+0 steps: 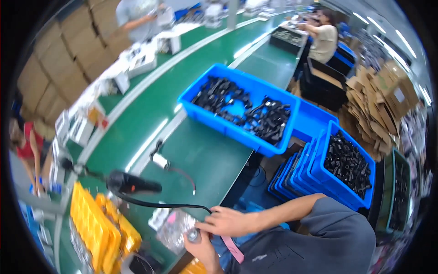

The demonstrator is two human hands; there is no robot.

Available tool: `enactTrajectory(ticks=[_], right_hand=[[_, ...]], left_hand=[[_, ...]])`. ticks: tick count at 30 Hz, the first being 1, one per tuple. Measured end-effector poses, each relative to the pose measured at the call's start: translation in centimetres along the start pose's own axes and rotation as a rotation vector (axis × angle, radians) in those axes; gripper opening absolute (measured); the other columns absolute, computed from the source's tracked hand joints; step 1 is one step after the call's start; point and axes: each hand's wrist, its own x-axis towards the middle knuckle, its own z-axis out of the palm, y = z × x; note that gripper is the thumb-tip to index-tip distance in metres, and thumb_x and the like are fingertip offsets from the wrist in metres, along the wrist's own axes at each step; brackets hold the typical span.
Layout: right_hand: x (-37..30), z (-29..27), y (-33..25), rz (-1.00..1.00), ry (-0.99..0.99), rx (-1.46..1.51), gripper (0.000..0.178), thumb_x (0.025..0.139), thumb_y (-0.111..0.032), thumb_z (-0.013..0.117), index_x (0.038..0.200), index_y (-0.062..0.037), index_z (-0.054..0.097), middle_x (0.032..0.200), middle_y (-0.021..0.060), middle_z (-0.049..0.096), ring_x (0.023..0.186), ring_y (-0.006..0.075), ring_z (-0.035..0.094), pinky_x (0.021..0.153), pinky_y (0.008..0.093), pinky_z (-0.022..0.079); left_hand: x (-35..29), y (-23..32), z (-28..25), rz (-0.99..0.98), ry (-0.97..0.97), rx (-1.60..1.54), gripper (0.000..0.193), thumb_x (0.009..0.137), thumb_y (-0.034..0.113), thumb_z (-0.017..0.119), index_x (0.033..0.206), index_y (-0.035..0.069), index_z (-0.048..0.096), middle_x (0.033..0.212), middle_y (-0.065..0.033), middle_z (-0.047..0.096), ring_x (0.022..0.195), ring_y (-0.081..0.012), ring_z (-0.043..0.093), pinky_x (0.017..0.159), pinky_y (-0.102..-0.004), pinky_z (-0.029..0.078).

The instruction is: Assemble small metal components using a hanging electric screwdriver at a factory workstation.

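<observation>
Close to my body, my left hand [201, 250] is closed around a small round grey part [193, 235], with its round end facing up. My right hand [233, 221] reaches in from the right, fingers curled against the top of that part and my left hand; what they pinch is hidden. A black cable [159, 204] runs from a hanging black power screwdriver [132, 182] and passes out of sight at my right hand. Beside my left hand lies a clear plastic bag [175, 230]. A pink strip [232, 250] hangs below my right wrist.
A blue bin [219, 124] of black parts straddles the green bench; another blue bin [349, 164] tops a stack at right. A small white-and-black part with wires [160, 160] lies ahead. Yellow trays [93, 228] stand left. Co-workers [324, 39] work farther along the line.
</observation>
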Motion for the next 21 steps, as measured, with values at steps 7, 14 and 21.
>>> enactTrajectory(ticks=[7, 14, 21], right_hand=[[4.1, -3.8, 0.4, 0.331, 0.13, 0.091, 0.032, 0.079, -0.008, 0.059, 0.11, -0.0029, 0.055, 0.076, 0.0091, 0.058, 0.067, 0.0254, 0.055, 0.063, 0.0353, 0.044], [4.4, -3.4, -2.7, 0.201, 0.148, 0.367, 0.025, 0.083, -0.005, 0.058, 0.107, 0.0008, 0.058, 0.073, 0.0103, 0.057, 0.061, 0.0233, 0.055, 0.057, 0.0313, 0.044], [8.3, 0.4, -1.1, 0.384, 0.099, 0.972, 0.024, 0.087, -0.009, 0.059, 0.108, 0.0026, 0.06, 0.073, 0.0104, 0.056, 0.06, 0.0163, 0.052, 0.055, 0.0273, 0.041]], left_hand=[[1.2, 4.3, -2.9, -0.042, -0.071, -0.062, 0.028, 0.083, 0.009, 0.064, 0.106, -0.001, 0.05, 0.077, -0.0022, 0.054, 0.063, -0.0056, 0.049, 0.053, -0.0193, 0.039], [0.4, 4.3, -5.6, 0.247, 0.014, 0.307, 0.04, 0.082, 0.008, 0.064, 0.115, -0.005, 0.047, 0.097, -0.0097, 0.058, 0.08, -0.014, 0.058, 0.069, -0.0257, 0.048], [-0.6, 3.5, -5.3, 0.41, 0.073, 0.439, 0.047, 0.077, 0.002, 0.068, 0.118, -0.004, 0.044, 0.104, -0.0114, 0.058, 0.089, -0.0144, 0.056, 0.077, -0.0241, 0.046]])
